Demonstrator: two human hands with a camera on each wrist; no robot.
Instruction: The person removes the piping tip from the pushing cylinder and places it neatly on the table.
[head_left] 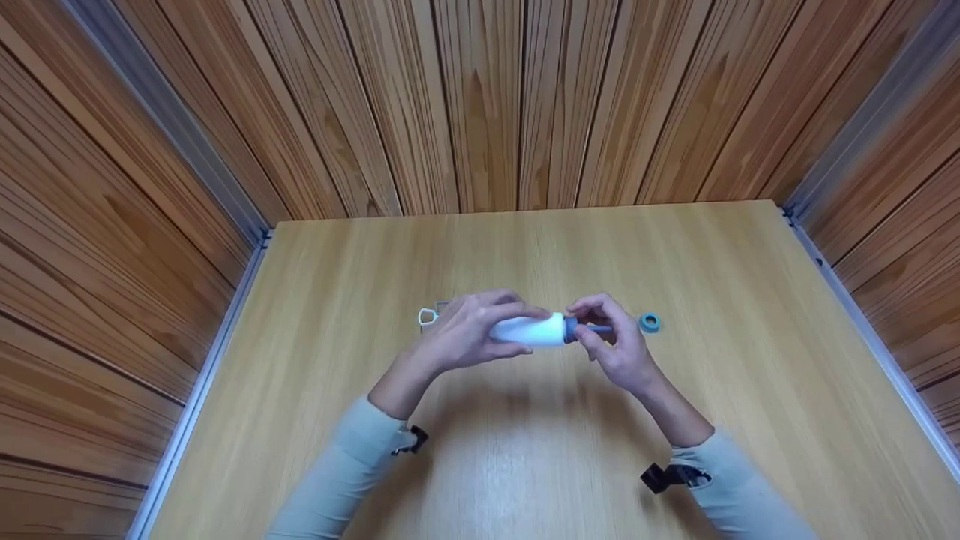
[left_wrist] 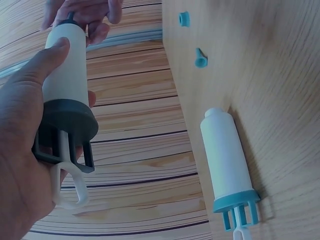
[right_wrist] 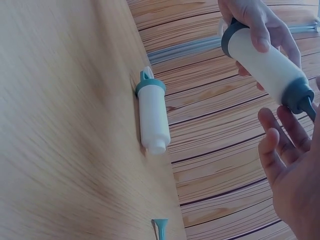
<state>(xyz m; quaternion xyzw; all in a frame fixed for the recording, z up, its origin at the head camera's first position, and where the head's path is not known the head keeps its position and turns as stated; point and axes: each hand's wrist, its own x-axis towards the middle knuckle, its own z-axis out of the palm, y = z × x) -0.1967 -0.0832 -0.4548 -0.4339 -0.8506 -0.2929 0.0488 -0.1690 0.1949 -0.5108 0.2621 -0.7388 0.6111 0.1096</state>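
My left hand (head_left: 466,330) grips the barrel of a white plunger syringe (head_left: 529,331), held above the table with its nozzle end to the right. Its back collar (left_wrist: 70,117) is dark grey, and a white ring handle (left_wrist: 70,187) sticks out behind it. With thumb and fingers, my right hand (head_left: 621,351) holds the dark screw cap (right_wrist: 296,95) around the nozzle at the front. A second white syringe (left_wrist: 227,152) with a teal collar lies on the table, mostly hidden by the left hand in the head view.
A small teal ring (head_left: 649,322) lies right of the right hand. Near it a teal nozzle (left_wrist: 201,60) is on the wooden table (head_left: 525,255). Wood-panelled walls (head_left: 480,105) with metal edging stand behind the table and at both sides.
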